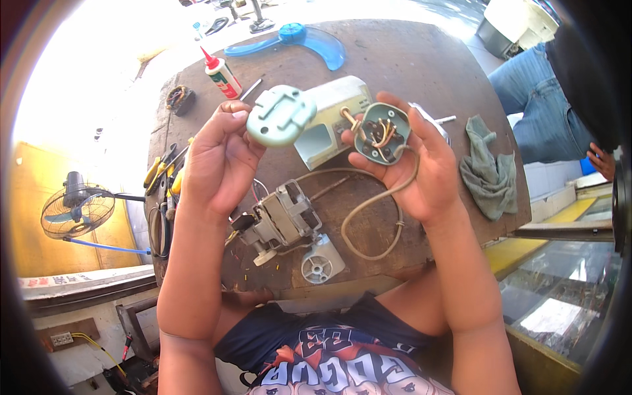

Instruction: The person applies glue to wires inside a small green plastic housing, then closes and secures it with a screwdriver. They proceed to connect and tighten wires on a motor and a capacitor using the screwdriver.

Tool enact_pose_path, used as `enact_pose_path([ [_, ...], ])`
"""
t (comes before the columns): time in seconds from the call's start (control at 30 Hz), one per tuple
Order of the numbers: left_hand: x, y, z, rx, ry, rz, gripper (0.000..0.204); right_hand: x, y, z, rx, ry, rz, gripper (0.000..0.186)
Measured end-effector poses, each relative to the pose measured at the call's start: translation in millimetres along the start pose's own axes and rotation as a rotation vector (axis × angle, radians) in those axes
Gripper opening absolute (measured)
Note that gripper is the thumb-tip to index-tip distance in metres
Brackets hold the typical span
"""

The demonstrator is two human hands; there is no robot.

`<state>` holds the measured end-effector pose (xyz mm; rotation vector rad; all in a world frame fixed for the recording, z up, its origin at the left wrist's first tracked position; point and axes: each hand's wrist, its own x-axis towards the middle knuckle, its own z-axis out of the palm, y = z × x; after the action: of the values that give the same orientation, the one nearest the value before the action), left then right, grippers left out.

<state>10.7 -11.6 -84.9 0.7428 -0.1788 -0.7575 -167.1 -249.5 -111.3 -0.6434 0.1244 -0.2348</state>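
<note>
My left hand point(222, 155) pinches a pale green plastic cover point(284, 117) by its left edge, its moulded ribs facing up. In my right hand point(429, 172) rests a matching green switch housing point(378, 139) with its inside showing thin wires and dark parts. A beige cord point(347, 230) loops down from the housing to the table. Below and between my hands lies a bare fan motor point(286, 214) with a grey plastic gear case point(321, 260) beside it. Behind the two green pieces sits a pale fan base point(336, 99), partly hidden.
The brown wooden table point(421, 59) holds a blue fan blade point(322, 46), a red-capped glue bottle point(222, 76), a copper coil point(179, 100), a grey-green rag point(488, 170) and several yellow-handled pliers point(161, 172). A person in jeans point(546, 99) is at the right. A caged fan point(76, 209) stands left.
</note>
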Motion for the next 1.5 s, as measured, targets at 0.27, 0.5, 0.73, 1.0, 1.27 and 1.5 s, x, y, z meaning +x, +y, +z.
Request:
enact_pose_path([
  [0.27,-9,10,-5,0.84,0.016,0.117,0.032,-2,-8,1,-0.458,0.127,0.034,0.044],
  [0.5,-13,43,-53,1.525,0.134,-0.219,0.02,-4,-11,3,-0.319,0.122,0.071,0.043],
  [0.73,-107,-42,72,1.784,-0.586,0.424,0.023,8,-22,-10,-0.048,0.114,0.045,0.049],
  [1.0,-128,-183,91,2.085,-0.604,0.088,0.076,13,-27,-29,0.276,-0.026,0.115,0.051],
  [1.27,-103,-191,97,2.01,-0.455,0.085,0.096,16,-26,-35,0.336,-0.085,0.136,0.049],
  [1.5,-103,-186,93,1.966,-0.466,0.007,0.107,16,-28,-24,0.282,-0.025,0.121,0.058],
])
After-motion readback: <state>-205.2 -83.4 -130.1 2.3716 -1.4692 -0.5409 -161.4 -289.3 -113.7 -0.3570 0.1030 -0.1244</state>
